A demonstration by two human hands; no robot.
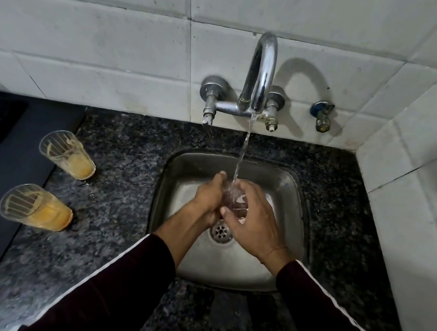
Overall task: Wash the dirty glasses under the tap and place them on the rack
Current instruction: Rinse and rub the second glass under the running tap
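Grip: both your hands closed on one clear glass (235, 199) over the sink; left hand (208, 194) wraps its left side, right hand (253, 222) cups its right side.
Tabletop: dark speckled stone tabletop (130, 153); no rack visible from here.
Sink: steel sink (286, 191), your glass sits above the drain (221, 231).
Tap: tap (261, 73) running, stream (242, 152) lands on the held glass.
Dirty glasses: far glass (70, 155) and near glass (34, 206) stand left of the sink, orange residue inside, untouched.
Progress: you're on glass one, rinse underway; nothing racked that I can see, two glasses left.
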